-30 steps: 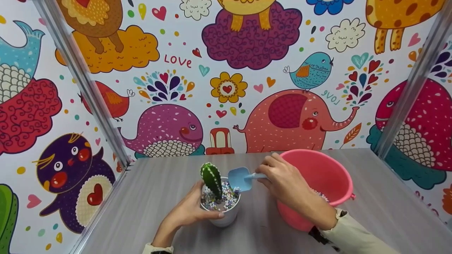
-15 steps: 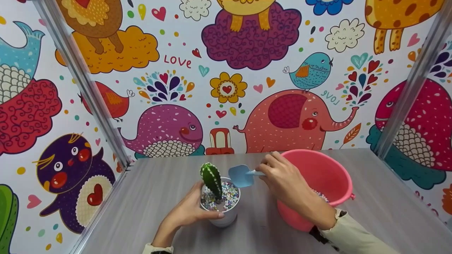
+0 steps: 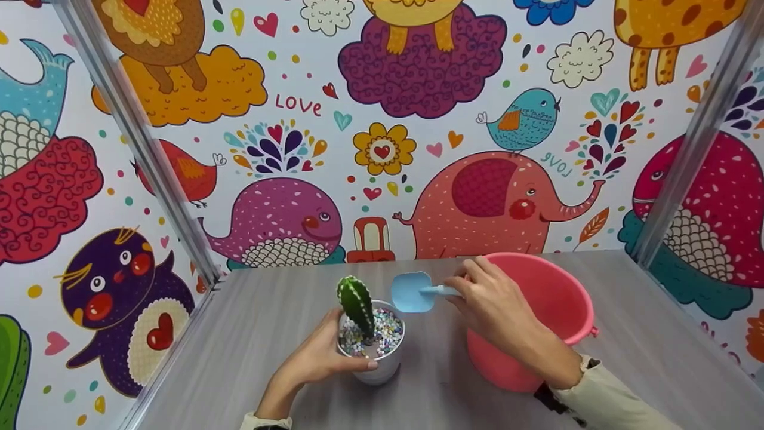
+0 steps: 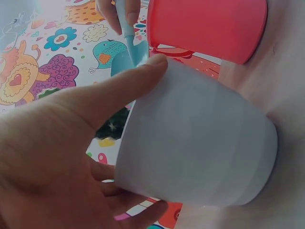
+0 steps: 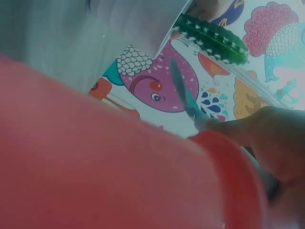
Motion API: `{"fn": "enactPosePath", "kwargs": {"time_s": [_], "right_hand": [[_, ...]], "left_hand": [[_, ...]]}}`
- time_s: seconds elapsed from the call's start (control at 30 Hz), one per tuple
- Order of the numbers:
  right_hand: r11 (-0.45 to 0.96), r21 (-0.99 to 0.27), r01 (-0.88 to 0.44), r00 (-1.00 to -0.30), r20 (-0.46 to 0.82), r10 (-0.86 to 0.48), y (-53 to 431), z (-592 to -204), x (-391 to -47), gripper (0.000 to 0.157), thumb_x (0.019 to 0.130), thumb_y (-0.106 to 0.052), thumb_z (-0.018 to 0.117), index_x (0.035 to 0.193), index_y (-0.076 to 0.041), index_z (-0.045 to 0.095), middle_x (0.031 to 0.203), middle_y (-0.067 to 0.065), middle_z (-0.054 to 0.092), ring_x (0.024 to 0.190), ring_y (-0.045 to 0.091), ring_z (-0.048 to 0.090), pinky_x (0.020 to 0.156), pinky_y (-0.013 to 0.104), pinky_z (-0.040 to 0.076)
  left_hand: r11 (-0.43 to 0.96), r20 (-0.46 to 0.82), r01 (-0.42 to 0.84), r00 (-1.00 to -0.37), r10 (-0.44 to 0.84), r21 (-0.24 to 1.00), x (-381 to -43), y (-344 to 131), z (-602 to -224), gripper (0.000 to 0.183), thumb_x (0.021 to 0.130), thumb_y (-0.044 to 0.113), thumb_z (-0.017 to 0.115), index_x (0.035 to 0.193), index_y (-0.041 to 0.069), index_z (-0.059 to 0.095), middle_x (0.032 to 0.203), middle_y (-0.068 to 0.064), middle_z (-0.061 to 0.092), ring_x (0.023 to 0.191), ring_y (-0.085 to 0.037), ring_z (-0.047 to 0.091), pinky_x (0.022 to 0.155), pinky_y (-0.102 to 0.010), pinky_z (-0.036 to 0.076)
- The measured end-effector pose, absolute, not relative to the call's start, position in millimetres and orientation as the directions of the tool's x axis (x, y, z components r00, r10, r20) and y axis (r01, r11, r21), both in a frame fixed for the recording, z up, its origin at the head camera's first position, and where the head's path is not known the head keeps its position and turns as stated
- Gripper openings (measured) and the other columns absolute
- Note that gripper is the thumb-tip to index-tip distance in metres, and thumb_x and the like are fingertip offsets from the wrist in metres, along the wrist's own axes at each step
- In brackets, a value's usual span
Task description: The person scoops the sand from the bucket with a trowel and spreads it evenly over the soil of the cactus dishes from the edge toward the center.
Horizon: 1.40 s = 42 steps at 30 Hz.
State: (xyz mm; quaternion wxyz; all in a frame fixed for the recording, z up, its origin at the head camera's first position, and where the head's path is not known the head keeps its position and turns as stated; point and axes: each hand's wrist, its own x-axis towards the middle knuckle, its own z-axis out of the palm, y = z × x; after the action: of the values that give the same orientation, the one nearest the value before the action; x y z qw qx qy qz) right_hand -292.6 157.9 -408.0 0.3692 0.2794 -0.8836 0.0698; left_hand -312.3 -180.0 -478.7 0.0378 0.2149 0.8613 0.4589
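Note:
A white pot (image 3: pixel 380 373) stands on the table, holding a green cactus (image 3: pixel 357 304) amid small multicoloured pebbles (image 3: pixel 388 331). My left hand (image 3: pixel 319 355) grips the pot from its left side, thumb across the front, fingers behind; the left wrist view shows the thumb on the rim of the pot (image 4: pixel 200 138). By its handle, my right hand (image 3: pixel 492 301) holds a light blue toy shovel (image 3: pixel 412 292), its blade just right of and above the pot, apart from it. In the right wrist view the shovel (image 5: pixel 183 90) is seen edge-on near the cactus (image 5: pixel 212 40).
Right of the pot stands a pink bucket (image 3: pixel 561 298), partly behind my right hand and forearm. The grey table (image 3: pixel 286 286) meets printed cartoon walls (image 3: pixel 382 197) at the back and sides, with metal posts (image 3: pixel 143 143) at the corners.
The shovel has lifted from the pot's rim and moved slightly right, its blade turning flatter to the camera. Pebbles at the blade's lower edge are gone from it. The left hand stays on the pot.

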Motion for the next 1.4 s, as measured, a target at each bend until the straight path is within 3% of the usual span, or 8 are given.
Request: {"fn": "enactPosePath", "kwargs": {"time_s": [0.3,0.5,0.73,0.87,0.97,1.1,1.4], "right_hand": [[0.843,-0.118,-0.525,-0.664,0.676,-0.319,188,-408,-282,0.039,0.076,-0.022,0.101,0.112,-0.020,0.086,0.111,-0.003,0.076,0.104,0.016,0.066,0.083,0.035,0.064],[0.841,-0.241,-0.485,-0.720,0.655,-0.228,207,-405,-272,0.043,0.076,-0.024,0.101,0.115,-0.020,0.085,0.106,-0.006,0.078,0.100,0.011,0.070,0.082,0.038,0.067],[0.847,-0.277,-0.454,-0.731,0.660,-0.176,233,-407,-265,0.037,0.079,-0.021,0.099,0.113,-0.019,0.085,0.104,-0.005,0.078,0.097,0.011,0.068,0.079,0.039,0.067],[0.858,-0.314,-0.407,-0.756,0.643,-0.123,250,-408,-259,0.037,0.080,-0.020,0.098,0.114,-0.020,0.084,0.112,-0.002,0.080,0.102,0.016,0.067,0.078,0.040,0.067],[0.864,-0.336,-0.375,-0.781,0.616,-0.099,262,-408,-255,0.035,0.083,-0.020,0.096,0.115,-0.020,0.084,0.116,0.002,0.080,0.103,0.020,0.067,0.077,0.044,0.067],[0.865,-0.365,-0.344,-0.807,0.586,-0.074,277,-408,-251,0.034,0.085,-0.021,0.094,0.116,-0.018,0.084,0.118,0.008,0.078,0.108,0.029,0.067,0.078,0.057,0.067],[0.881,-0.401,-0.252,-0.877,0.480,-0.033,303,-407,-251,0.038,0.084,-0.029,0.095,0.117,-0.013,0.083,0.122,0.018,0.075,0.110,0.037,0.064,0.076,0.059,0.067]], "left_hand": [[0.482,0.122,0.330,-0.903,0.413,0.812,-311,-181,-478,0.123,0.072,0.042,0.101,0.166,0.002,0.032,0.164,-0.023,0.046,0.154,-0.043,0.044,0.128,-0.070,0.031],[0.505,0.101,0.303,-0.916,0.388,0.808,-311,-181,-476,0.122,0.073,0.044,0.100,0.167,0.005,0.033,0.164,-0.022,0.047,0.152,-0.042,0.045,0.126,-0.071,0.033],[0.530,0.093,0.252,-0.947,0.308,0.810,-309,-179,-472,0.107,0.086,0.051,0.090,0.166,0.006,0.036,0.167,-0.026,0.043,0.157,-0.047,0.039,0.127,-0.075,0.028],[0.496,0.193,0.296,-0.949,0.249,0.816,-309,-180,-465,0.089,0.096,0.045,0.082,0.165,0.008,0.039,0.164,-0.025,0.046,0.156,-0.047,0.042,0.127,-0.073,0.029],[0.469,0.281,0.331,-0.944,0.176,0.819,-309,-178,-458,0.078,0.102,0.041,0.074,0.164,0.009,0.039,0.165,-0.021,0.048,0.155,-0.042,0.044,0.129,-0.066,0.032],[0.424,0.384,0.370,-0.921,0.056,0.826,-307,-172,-448,0.068,0.106,0.038,0.070,0.162,0.010,0.043,0.163,-0.014,0.053,0.154,-0.033,0.047,0.132,-0.055,0.033],[0.428,0.679,0.593,-0.731,-0.068,0.682,-291,-152,-429,0.049,0.103,0.022,0.076,0.149,0.017,0.060,0.149,0.002,0.065,0.146,-0.018,0.056,0.128,-0.040,0.041]]}}
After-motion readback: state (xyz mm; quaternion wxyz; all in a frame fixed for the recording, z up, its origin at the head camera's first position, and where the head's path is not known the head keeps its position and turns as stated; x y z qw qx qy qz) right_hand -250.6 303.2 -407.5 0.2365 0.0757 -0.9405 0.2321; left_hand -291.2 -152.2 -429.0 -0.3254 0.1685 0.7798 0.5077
